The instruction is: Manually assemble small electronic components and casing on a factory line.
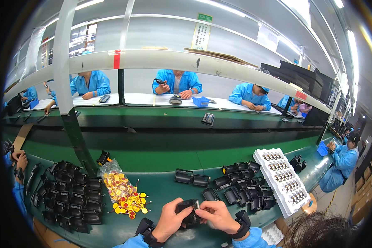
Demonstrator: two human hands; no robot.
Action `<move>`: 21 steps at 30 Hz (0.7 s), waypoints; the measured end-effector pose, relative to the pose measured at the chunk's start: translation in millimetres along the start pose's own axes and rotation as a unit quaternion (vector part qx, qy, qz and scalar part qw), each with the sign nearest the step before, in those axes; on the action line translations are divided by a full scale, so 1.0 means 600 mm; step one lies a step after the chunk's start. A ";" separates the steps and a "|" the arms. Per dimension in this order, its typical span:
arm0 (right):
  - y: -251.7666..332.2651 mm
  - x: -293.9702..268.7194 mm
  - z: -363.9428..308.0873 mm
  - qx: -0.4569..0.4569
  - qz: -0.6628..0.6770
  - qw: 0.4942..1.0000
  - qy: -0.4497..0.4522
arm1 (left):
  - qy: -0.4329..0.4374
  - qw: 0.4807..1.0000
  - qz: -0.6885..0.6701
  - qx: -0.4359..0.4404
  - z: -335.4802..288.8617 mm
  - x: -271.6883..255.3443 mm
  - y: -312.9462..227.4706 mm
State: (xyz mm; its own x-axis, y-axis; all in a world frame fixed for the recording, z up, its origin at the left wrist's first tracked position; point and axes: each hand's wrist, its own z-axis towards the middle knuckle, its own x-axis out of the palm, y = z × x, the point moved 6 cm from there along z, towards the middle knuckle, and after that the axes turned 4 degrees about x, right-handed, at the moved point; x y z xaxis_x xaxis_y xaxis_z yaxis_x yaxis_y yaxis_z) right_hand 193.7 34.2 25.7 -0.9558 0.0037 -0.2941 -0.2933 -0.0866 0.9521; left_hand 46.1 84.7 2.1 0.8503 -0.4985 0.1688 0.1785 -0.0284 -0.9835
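Observation:
My left hand (172,219) is closed around a black plastic housing (189,221) near the front edge of the green table. Close against its upper end, my right hand (219,217) pinches a small silver metal cylinder (197,204). The cylinder stands upright at the housing; fingers hide whether it sits inside. Beyond my hands lie two black housings (192,177) side by side, with a heap of similar housings (248,188) to the right. Left of my hands is a loose pile of yellow and red discs (130,204) with thin leads.
A clear plastic bag (113,177) holds more discs. Many black housings (70,196) cover the left side. A white tray (273,187) carries rows of small metal parts. A white post (64,62) and a crossbar (165,60) stand ahead. Co-workers in blue sit opposite and at both sides.

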 end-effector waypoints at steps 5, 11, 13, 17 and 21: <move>0.017 0.001 0.000 -0.109 -0.131 0.985 -0.030 | 0.002 0.999 -0.038 0.002 0.000 0.003 0.014; 0.044 -0.004 0.014 -0.121 -0.171 0.976 -0.057 | -0.015 0.986 0.114 0.118 -0.006 0.000 -0.028; 0.064 -0.034 0.059 -0.157 -0.226 0.956 -0.102 | -0.062 0.980 0.102 0.158 -0.005 -0.009 -0.031; -0.006 -0.161 0.238 -0.076 -0.419 0.875 -0.229 | -0.102 0.954 0.238 0.154 -0.007 -0.035 -0.048; -0.150 -0.219 0.353 0.018 -0.489 0.856 -0.168 | -0.061 0.816 0.531 0.222 0.006 -0.055 -0.055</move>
State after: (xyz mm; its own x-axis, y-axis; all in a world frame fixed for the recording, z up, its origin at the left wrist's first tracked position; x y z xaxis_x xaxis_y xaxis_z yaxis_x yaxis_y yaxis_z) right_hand 340.9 252.7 -3.3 -0.2036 0.3434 -0.9169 -0.9512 0.1526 0.2683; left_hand 14.2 105.1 29.4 0.6809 0.0522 -0.7306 -0.5510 0.6936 -0.4640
